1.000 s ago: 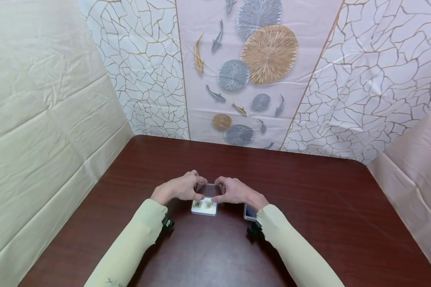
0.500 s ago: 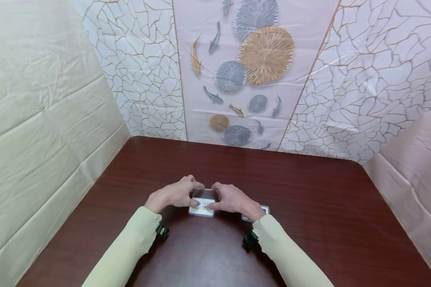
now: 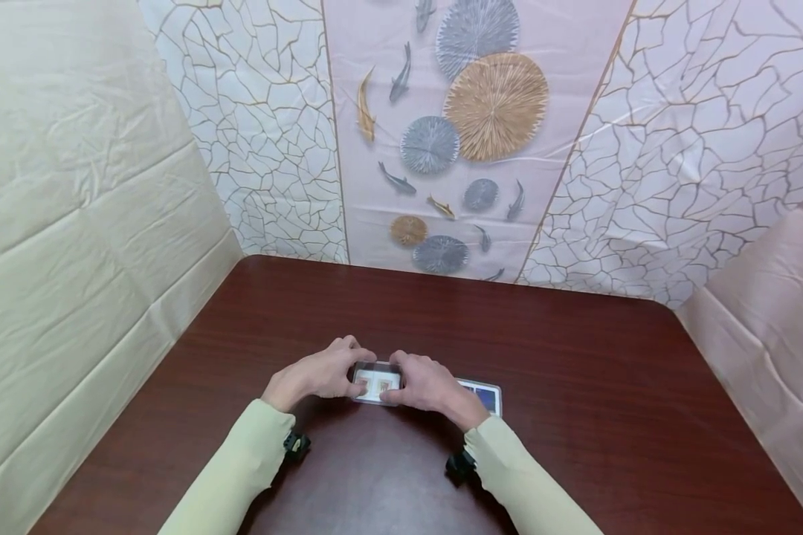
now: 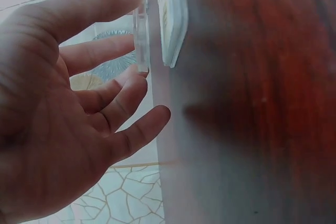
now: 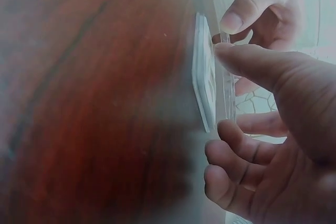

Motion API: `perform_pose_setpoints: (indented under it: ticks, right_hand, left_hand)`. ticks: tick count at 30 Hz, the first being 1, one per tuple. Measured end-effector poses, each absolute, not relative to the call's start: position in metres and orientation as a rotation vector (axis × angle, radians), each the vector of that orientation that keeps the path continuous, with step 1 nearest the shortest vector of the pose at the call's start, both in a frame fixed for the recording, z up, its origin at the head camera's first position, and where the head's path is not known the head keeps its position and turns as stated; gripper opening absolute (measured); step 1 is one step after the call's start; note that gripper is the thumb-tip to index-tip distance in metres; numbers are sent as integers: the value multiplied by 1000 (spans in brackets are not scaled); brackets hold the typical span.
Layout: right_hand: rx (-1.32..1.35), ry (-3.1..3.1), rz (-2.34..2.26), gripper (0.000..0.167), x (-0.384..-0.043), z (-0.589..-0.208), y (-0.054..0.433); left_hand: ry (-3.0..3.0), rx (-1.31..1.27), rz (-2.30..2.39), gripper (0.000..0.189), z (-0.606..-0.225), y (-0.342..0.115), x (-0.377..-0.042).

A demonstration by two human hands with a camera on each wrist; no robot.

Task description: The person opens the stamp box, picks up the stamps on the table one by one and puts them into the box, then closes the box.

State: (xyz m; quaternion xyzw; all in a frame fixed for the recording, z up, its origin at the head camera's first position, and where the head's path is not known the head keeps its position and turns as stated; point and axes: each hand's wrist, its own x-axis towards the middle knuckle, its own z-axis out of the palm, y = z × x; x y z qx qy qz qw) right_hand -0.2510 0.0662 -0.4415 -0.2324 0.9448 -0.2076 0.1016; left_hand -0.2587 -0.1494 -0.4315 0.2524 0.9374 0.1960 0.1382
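Note:
My left hand (image 3: pixel 324 374) and right hand (image 3: pixel 428 383) hold a clear plastic lid (image 5: pixel 229 95) between them, thumbs at its near edge and fingers at its far edge. In both wrist views the lid is level, with a narrow gap between it and a flat white case base (image 5: pixel 201 72) below. The base rests on the table, and two small gold-toned pieces show on it through the lid in the head view. In the left wrist view, the left little finger (image 4: pixel 152 124) extends free of the lid.
A second flat case with a blue and white face (image 3: pixel 487 396) lies on the dark red-brown table (image 3: pixel 575 357), partly behind my right wrist. Patterned cloth (image 3: pixel 388 223) hangs at the table's far edge, and plain cloth walls stand at both sides.
Both hands have brought the clear lid towards me, from behind the white base to over it. More of the second case shows beside my right wrist.

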Motion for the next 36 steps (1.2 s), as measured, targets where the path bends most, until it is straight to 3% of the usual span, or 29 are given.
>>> perform_pose_setpoints:
  ticks: [36]
  right_hand:
    - [-645, 2793, -591, 67, -242, -449, 63]
  left_hand:
    - [2712, 715, 558, 55, -435, -148, -248]
